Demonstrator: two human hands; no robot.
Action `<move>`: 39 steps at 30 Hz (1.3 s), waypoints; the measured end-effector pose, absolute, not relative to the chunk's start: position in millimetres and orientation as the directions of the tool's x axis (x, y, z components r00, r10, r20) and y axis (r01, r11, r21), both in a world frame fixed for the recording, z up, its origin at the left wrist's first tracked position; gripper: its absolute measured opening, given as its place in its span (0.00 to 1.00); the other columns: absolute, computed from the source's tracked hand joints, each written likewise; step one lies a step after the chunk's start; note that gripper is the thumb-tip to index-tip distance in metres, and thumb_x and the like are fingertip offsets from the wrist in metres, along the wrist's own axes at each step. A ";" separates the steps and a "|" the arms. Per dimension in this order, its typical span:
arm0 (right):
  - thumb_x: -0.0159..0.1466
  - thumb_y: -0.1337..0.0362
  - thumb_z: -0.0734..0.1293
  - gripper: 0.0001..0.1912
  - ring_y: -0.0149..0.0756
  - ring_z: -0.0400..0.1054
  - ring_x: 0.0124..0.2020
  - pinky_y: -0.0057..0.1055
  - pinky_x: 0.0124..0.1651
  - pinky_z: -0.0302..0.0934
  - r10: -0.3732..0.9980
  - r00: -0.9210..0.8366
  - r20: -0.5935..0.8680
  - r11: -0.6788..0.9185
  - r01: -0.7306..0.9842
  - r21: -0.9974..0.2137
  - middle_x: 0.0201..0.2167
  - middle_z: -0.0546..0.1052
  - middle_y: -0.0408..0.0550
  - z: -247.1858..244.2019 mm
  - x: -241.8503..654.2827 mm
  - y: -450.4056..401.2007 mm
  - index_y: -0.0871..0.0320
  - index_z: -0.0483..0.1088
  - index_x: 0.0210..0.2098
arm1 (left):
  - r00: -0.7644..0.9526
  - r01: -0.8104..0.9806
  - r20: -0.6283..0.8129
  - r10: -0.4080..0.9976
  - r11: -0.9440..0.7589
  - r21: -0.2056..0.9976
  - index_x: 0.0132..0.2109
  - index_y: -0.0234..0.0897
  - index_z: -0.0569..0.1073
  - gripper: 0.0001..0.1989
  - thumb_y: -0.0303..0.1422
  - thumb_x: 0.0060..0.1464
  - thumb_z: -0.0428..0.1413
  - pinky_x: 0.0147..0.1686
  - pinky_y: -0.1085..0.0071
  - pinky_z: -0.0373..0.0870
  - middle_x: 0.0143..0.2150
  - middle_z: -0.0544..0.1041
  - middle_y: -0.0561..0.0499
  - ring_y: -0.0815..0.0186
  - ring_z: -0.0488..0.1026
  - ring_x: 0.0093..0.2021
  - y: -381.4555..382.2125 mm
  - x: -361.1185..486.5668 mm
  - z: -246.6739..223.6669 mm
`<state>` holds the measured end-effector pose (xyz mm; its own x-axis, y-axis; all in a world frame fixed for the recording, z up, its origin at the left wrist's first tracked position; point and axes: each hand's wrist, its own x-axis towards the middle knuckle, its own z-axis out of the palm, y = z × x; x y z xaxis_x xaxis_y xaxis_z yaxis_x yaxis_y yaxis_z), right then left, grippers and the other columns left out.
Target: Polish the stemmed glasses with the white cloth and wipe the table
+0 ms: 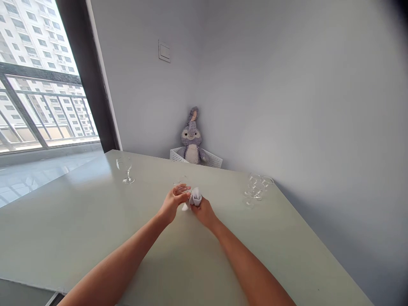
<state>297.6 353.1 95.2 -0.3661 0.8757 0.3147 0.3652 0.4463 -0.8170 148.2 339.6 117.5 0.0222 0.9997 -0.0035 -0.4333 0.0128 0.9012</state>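
Note:
My left hand (174, 202) is over the middle of the table, its fingers curled round a clear stemmed glass. Only the faint rim of that glass (181, 177) shows beyond my fingers; the rest is hidden. Bunched in my closed right hand (204, 212) is a white cloth (196, 196), right against the left fingertips. A loose end of the cloth hangs below. Whether it touches the glass is hard to make out.
One stemmed glass (128, 172) stands upright at the table's far left. Several clear glasses (256, 187) cluster near the right edge. Beyond the pale table (143, 255), a plush toy (191, 142) sits in a white perforated basket (214, 159) in the wall corner.

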 end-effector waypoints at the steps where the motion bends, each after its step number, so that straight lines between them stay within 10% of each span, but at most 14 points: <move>1: 0.53 0.66 0.61 0.07 0.36 0.62 0.29 0.32 0.31 0.56 0.885 -0.415 0.211 0.317 0.206 -0.926 0.26 0.69 0.45 97.9 300.4 354.1 0.58 0.67 0.32 | 0.059 -0.416 0.043 0.997 -0.014 0.909 0.45 0.37 0.69 0.23 0.33 0.38 0.63 0.41 0.68 0.64 0.47 0.72 0.44 0.62 0.70 0.42 338.3 147.3 121.8; 4: 0.50 0.66 0.64 0.07 0.30 0.60 0.24 0.30 0.29 0.57 0.778 -0.627 0.035 -0.101 -0.180 -0.978 0.22 0.66 0.40 102.0 309.8 356.2 0.58 0.65 0.30 | 0.202 -0.425 0.137 0.970 -0.040 0.904 0.46 0.37 0.69 0.24 0.33 0.38 0.63 0.41 0.67 0.63 0.46 0.72 0.45 0.60 0.69 0.43 334.4 145.1 130.9; 8: 0.49 0.64 0.64 0.13 0.31 0.62 0.23 0.34 0.29 0.61 0.671 -0.741 -0.022 -0.311 -0.254 -0.916 0.23 0.67 0.41 98.8 314.5 357.2 0.57 0.64 0.35 | 0.219 -0.443 0.117 0.969 -0.008 0.896 0.46 0.38 0.69 0.24 0.35 0.38 0.62 0.41 0.67 0.63 0.47 0.72 0.45 0.59 0.70 0.43 333.9 146.2 128.4; 13: 0.53 0.67 0.61 0.07 0.34 0.64 0.29 0.34 0.34 0.62 0.855 -0.504 0.122 0.226 0.151 -0.962 0.26 0.69 0.44 92.8 304.4 359.0 0.58 0.66 0.32 | -0.065 -0.383 -0.090 0.994 0.059 0.922 0.45 0.37 0.68 0.23 0.36 0.39 0.63 0.44 0.68 0.63 0.45 0.73 0.44 0.61 0.69 0.46 342.3 149.4 108.9; 19: 0.57 0.74 0.56 0.22 0.46 0.61 0.45 0.47 0.49 0.55 0.605 -0.520 0.603 0.733 0.660 -0.167 0.41 0.70 0.58 78.0 294.4 357.6 0.63 0.62 0.51 | -0.071 -0.583 -0.177 0.982 0.103 0.806 0.39 0.37 0.66 0.19 0.32 0.39 0.64 0.40 0.69 0.70 0.36 0.74 0.51 0.70 0.73 0.33 344.5 151.0 100.7; 22: 0.60 0.75 0.54 0.22 0.47 0.61 0.46 0.48 0.49 0.55 0.541 -0.553 0.634 0.746 0.663 -0.058 0.42 0.71 0.58 74.4 298.6 357.0 0.62 0.62 0.52 | -0.119 -0.622 -0.174 0.978 0.063 0.781 0.39 0.38 0.64 0.19 0.30 0.40 0.64 0.40 0.69 0.71 0.38 0.74 0.50 0.70 0.74 0.34 343.2 151.8 104.6; 27: 0.58 0.74 0.56 0.22 0.46 0.58 0.51 0.45 0.52 0.54 0.482 -0.578 0.659 0.825 0.553 -0.118 0.48 0.69 0.52 73.1 306.3 355.1 0.57 0.64 0.51 | -0.305 -0.609 -0.101 0.947 -0.113 0.786 0.40 0.39 0.61 0.21 0.28 0.40 0.63 0.45 0.67 0.70 0.44 0.72 0.49 0.68 0.73 0.40 347.7 143.1 109.7; 32: 0.59 0.70 0.56 0.21 0.44 0.61 0.48 0.45 0.49 0.56 0.633 -0.181 0.752 0.691 0.569 -0.445 0.46 0.69 0.54 73.6 307.8 357.0 0.58 0.62 0.52 | -0.444 -0.512 0.021 0.896 -0.272 0.815 0.42 0.42 0.61 0.22 0.31 0.41 0.63 0.49 0.63 0.67 0.51 0.67 0.49 0.66 0.71 0.46 351.1 135.2 112.0; 39: 0.62 0.62 0.57 0.17 0.44 0.55 0.54 0.42 0.52 0.54 0.666 -0.430 0.610 0.744 0.440 -0.503 0.53 0.62 0.53 81.1 300.0 347.7 0.54 0.63 0.51 | -0.257 -0.452 0.120 0.959 -0.229 0.862 0.47 0.43 0.60 0.28 0.32 0.38 0.63 0.49 0.60 0.64 0.50 0.67 0.47 0.61 0.71 0.45 335.2 156.9 118.8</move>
<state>300.0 347.7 81.1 -0.4302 0.6658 0.6096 0.4395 0.7443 -0.5028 156.9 335.2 118.8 -0.2571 0.9590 0.1196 -0.4517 -0.2286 0.8624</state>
